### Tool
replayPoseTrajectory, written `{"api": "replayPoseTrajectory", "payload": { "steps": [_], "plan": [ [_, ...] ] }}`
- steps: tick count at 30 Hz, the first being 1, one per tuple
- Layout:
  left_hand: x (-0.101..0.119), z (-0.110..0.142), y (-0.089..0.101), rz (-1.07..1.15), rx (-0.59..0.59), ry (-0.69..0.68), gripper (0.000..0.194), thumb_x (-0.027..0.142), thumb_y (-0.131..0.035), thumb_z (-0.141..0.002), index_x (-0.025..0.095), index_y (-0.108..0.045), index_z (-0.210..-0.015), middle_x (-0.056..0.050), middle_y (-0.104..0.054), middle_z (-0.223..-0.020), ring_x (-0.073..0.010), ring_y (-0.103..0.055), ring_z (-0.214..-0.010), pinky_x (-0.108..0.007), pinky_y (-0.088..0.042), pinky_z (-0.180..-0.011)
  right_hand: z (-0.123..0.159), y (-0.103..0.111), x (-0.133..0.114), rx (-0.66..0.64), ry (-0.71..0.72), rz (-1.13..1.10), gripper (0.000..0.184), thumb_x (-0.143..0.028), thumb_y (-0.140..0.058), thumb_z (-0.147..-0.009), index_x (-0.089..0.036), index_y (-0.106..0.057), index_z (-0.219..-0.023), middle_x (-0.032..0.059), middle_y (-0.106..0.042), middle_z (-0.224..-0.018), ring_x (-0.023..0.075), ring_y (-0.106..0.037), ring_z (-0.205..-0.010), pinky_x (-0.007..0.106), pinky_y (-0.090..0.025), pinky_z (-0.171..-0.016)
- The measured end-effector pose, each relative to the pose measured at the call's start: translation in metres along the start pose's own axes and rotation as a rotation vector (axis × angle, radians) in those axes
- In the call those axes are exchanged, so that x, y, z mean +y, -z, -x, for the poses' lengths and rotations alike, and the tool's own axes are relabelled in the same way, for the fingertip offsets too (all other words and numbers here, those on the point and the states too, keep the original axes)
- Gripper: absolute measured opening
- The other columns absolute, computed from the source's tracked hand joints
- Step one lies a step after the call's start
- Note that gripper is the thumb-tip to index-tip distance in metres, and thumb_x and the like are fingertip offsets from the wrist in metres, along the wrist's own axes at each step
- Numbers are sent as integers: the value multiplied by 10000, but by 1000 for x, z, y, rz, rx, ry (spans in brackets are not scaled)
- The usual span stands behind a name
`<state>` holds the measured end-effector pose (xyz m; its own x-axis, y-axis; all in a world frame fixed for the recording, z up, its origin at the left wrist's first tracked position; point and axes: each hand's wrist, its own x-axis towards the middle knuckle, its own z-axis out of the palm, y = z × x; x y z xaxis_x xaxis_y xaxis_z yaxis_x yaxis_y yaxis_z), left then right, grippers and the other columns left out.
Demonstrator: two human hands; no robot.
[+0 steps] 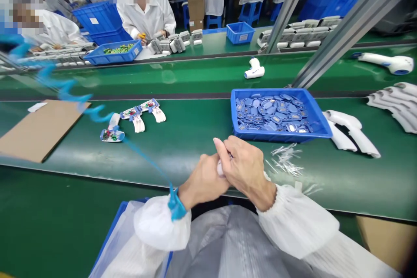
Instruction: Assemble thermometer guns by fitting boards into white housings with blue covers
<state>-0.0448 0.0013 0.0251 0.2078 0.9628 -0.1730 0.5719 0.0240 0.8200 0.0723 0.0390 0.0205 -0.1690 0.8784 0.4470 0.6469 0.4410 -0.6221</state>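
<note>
**Two Bare Hands Close on a Small White Piece Beside the Blue Tray**

A worker's left hand (204,179) and right hand (246,166) meet over the green tabletop (192,139), just off the near left corner of the blue tray (278,136) of blue parts (270,110). Both grips are closed around a white piece (220,168), mostly hidden between them. Good handling would seem to call for a firm brace from the left, measured pressure from the right, and the piece held square, lest it slip or mark. The coiled blue cord (143,154) is best held clear of the wired shells (136,117), left of the tray, and the sleeves clear of the clear slivers (288,160) at its near side. The forearms angle inward, wrists bent, knuckles up; the right hand lies partly over the left, its thumb pointing away from the body. The fingertips are hidden.
</note>
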Motion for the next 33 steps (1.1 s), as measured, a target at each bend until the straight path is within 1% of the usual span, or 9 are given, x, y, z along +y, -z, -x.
{"api": "replayPoseTrajectory", "payload": {
  "steps": [3, 9, 13, 15, 18, 20, 26, 30, 33],
  "plan": [
    [-3, 2, 2, -227, 74, -43, 221, 213, -598, -799, 143, -649, -1003, -109, -708, -836, -228, -630, -674, -323, -395, -628, 1, -6, 0, 59, 87, -22, 496, -322, -462, -1025, -207, -382, -549, -16, -433, -553, 101, -385, -538, 307, -262, -550],
    [-4, 5, 7, -9, -43, -35, 218, 316, -623, -863, 172, -645, -1024, -80, -742, -916, -221, -672, -737, -300, -442, -631, 1, 4, -3, 69, 2, -49, 519, -361, -484, -1030, -200, -376, -549, -30, -399, -537, 88, -365, -512, 302, -258, -544],
    [-3, 5, 8, -301, 66, -61, 257, 275, -629, -826, 127, -648, -1036, -147, -740, -893, -291, -694, -742, -353, -447, -668, -5, -2, -7, 93, 55, -82, 541, -340, -415, -1036, -207, -349, -516, -17, -402, -510, 92, -357, -492, 313, -252, -540],
    [-4, 3, 11, -309, 69, -53, 249, 338, -644, -849, 133, -646, -990, -140, -736, -871, -296, -697, -744, -347, -440, -651, -7, -5, -5, 134, -21, -122, 564, -370, -417, -1035, -208, -384, -496, -11, -433, -499, 93, -366, -481, 310, -263, -540],
    [-7, 3, 15, -114, 39, -37, 288, 433, -674, -869, 168, -630, -974, -81, -737, -890, -247, -693, -749, -299, -423, -603, -7, -2, -2, 179, -175, -174, 580, -424, -430, -1038, -200, -490, -506, -9, -489, -496, 96, -411, -477, 299, -288, -544],
    [-10, 4, 13, -73, 43, -32, 305, 442, -683, -871, 174, -622, -1003, -71, -734, -907, -236, -692, -761, -289, -420, -597, -5, -1, -2, 152, -196, -163, 561, -452, -447, -1031, -198, -531, -537, -9, -525, -524, 102, -443, -502, 295, -296, -556],
    [-12, 9, -8, -361, 170, 13, 312, 386, -636, -880, 117, -609, -1036, -168, -715, -881, -316, -701, -747, -351, -408, -630, -7, -5, -6, -6, -157, -63, 593, -456, -424, -1021, -195, -526, -499, 7, -553, -517, 109, -462, -504, 296, -270, -555],
    [-21, 21, 9, -326, 118, 33, 367, 547, -576, -941, 181, -592, -952, -74, -690, -787, -253, -660, -690, -327, -375, -608, -35, 20, 33, -216, -71, -68, 532, -458, -442, -1031, -191, -659, -624, 7, -657, -625, 123, -555, -581, 270, -360, -610],
    [-28, 24, 33, -380, 171, 75, 325, 507, -627, -934, 199, -590, -1031, -48, -702, -899, -239, -662, -800, -325, -423, -684, -69, 41, 86, -264, -25, 184, 261, -300, -547, -989, -169, -768, -939, 70, -754, -920, 189, -659, -810, 298, -441, -748]
  ]
}}
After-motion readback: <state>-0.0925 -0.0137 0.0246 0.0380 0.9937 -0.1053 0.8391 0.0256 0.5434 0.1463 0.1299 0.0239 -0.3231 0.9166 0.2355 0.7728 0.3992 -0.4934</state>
